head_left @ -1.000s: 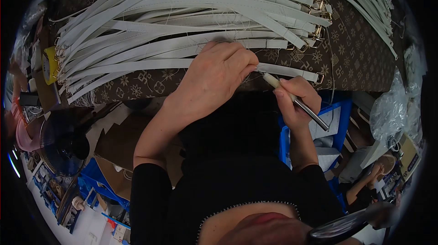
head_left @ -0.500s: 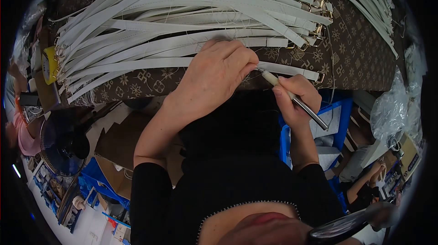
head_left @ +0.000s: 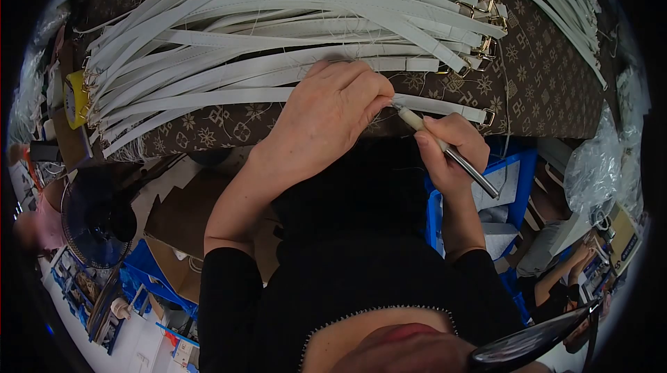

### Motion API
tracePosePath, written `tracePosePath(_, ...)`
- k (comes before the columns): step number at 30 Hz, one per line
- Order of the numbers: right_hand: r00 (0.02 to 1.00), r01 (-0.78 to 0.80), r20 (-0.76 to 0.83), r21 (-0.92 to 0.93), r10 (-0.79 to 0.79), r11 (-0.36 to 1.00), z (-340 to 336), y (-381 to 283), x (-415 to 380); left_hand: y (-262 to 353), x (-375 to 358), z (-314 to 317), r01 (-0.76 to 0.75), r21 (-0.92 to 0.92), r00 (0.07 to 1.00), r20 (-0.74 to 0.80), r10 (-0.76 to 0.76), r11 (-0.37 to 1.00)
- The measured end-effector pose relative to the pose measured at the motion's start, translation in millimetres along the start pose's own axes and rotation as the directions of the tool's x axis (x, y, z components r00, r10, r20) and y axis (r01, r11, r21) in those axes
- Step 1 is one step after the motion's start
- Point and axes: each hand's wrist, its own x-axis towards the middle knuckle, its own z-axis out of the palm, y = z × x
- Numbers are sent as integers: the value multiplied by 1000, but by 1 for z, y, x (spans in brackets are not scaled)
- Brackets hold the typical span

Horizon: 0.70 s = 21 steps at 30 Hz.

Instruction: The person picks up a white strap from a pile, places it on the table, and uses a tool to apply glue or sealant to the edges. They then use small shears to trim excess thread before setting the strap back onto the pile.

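Note:
My left hand [head_left: 337, 102] is closed, its fingers curled over the nearest white strap [head_left: 445, 106] and pressing it to the patterned cloth. That strap has stitched edges and ends in a gold buckle [head_left: 488, 117] on the right. In my right hand [head_left: 455, 150] is a slim pen-shaped tool [head_left: 474, 173] with a silver shaft, a cream sleeve and a small metal tip. The tip meets the strap right beside my left fingertips; its exact shape is too small to make out. Beyond my hands lies a thick pile of similar white straps [head_left: 292, 1] with loose threads.
Brown patterned cloth [head_left: 549, 74] covers the work surface. Below it on the right stands a blue crate [head_left: 526, 171]; a cardboard box [head_left: 174, 223] and a fan [head_left: 97, 216] are at lower left. Clear plastic bags [head_left: 594, 178] hang at right. Other people are at both sides.
My hands, the tool and the strap look unchanged. At the far left, a person in pink has shifted lower, and another person's arms at the right have moved slightly.

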Motion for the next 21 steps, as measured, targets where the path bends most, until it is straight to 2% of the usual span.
tracePosePath(5,1000,11,9,31,-12,999,-2,2,-2,-1,0,-2,-13,1,1000,-10,13,1000)
tracePosePath(7,996,-90,17,203,88,975,-7,3,-5,-2,-3,-12,147,-342,989,85,-125,928)
tracePosePath(8,996,-88,16,205,87,975,-8,3,-7,-7,-6,-17,146,-339,989,85,-124,929)
tracePosePath(10,989,-115,-35,399,140,910,-8,3,-10,-15,-9,-25,80,-527,992,-41,-120,846)
tracePosePath(11,989,-115,-37,400,142,909,-8,2,-11,-13,-9,-25,81,-526,992,-39,-119,847)
tracePosePath(13,947,-191,-106,572,303,798,-6,-2,-12,-6,-7,-25,109,-134,991,-63,-119,985)
tracePosePath(14,947,-190,-106,573,302,798,-5,-3,-10,-5,-5,-24,109,-132,991,-64,-119,985)
tracePosePath(16,934,-219,-113,570,340,791,-4,-7,-6,-7,-1,-22,-60,183,998,47,52,981)
tracePosePath(20,935,-252,-93,507,343,824,-2,-11,1,-9,2,-28,-20,131,992,125,4,991)
tracePosePath(21,954,-259,-28,420,297,870,-3,-9,0,-10,3,-29,-29,133,991,130,12,991)
